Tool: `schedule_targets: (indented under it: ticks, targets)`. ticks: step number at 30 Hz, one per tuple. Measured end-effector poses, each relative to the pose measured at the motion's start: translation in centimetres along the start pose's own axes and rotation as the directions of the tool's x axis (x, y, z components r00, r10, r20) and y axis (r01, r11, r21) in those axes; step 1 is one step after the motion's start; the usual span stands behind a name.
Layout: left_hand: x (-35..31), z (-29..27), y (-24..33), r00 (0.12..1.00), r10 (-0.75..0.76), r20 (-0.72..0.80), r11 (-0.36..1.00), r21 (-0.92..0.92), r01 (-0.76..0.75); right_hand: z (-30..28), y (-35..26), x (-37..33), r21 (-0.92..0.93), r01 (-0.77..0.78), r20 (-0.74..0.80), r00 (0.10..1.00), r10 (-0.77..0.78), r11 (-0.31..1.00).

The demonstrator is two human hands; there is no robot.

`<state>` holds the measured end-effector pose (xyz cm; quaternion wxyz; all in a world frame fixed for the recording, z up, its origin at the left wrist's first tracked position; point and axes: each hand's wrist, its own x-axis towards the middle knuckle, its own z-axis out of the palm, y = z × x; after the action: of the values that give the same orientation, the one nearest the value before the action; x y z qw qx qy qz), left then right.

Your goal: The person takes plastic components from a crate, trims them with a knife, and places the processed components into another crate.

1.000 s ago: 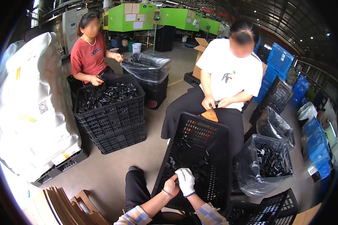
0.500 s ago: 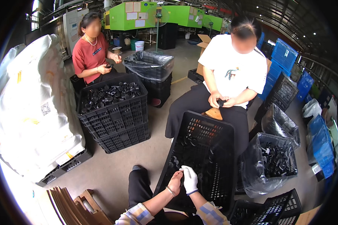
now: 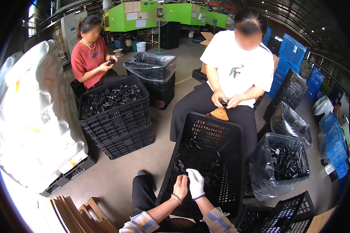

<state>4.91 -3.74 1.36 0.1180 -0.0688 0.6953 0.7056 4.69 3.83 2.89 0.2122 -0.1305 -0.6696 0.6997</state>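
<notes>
Over the near end of a large black plastic crate (image 3: 239, 167), my two hands are close together with fingertips almost meeting. My bare left hand (image 3: 180, 187), a bracelet at its wrist, has its fingers closed. My right hand (image 3: 196, 183), in a white glove, curls inward with its fingers pressed together. Something dark shows at the fingertips, but the fingers and the dark crate behind hide what it is. Small black plastic parts (image 3: 179, 166) lie in the crate, just beyond my hands.
Opposite, a person in white (image 3: 241, 66) handles a small black part. Farther left, a person in red (image 3: 90, 58) does likewise behind stacked crates (image 3: 120, 130) heaped with black parts. A plastic-lined crate (image 3: 256, 171) stands right, white sacks (image 3: 39, 116) left, cardboard sheets (image 3: 68, 213) near left.
My hands stay over the crate, and my left fingers have straightened slightly upward. The person in red has brought both hands together; the person in white has turned the part in hand.
</notes>
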Motion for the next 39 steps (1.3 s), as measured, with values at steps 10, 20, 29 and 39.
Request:
schedule_targets:
  ticks: [10, 20, 29, 39]
  targets:
    - [0.3, -1.4, 2.5, 0.789, -0.53, 0.312, 0.746, -0.271, 0.608, 1.1, -2.1, -1.8, -0.445, 0.315, 0.101, 0.948, -0.302, 0.839]
    - [-1.8, 0.6, 2.4, 0.939, -0.244, 0.243, 0.969, 0.087, 0.229, -1.3, 0.0, 0.8, 0.029, -0.214, -0.213, 0.953, 0.216, 0.976]
    - [0.8, -2.5, 2.1, 0.648, -0.419, 0.636, 0.566, -0.376, 0.734, -0.5, -2.4, -1.5, -0.55, 0.372, 0.281, 0.925, -0.254, 0.748]
    - [-1.7, 0.3, 1.8, 0.96, 0.111, 0.258, 0.972, 0.174, -0.159, -2.0, -0.1, 0.5, -0.336, -0.234, -0.066, 0.972, 0.225, 0.912]
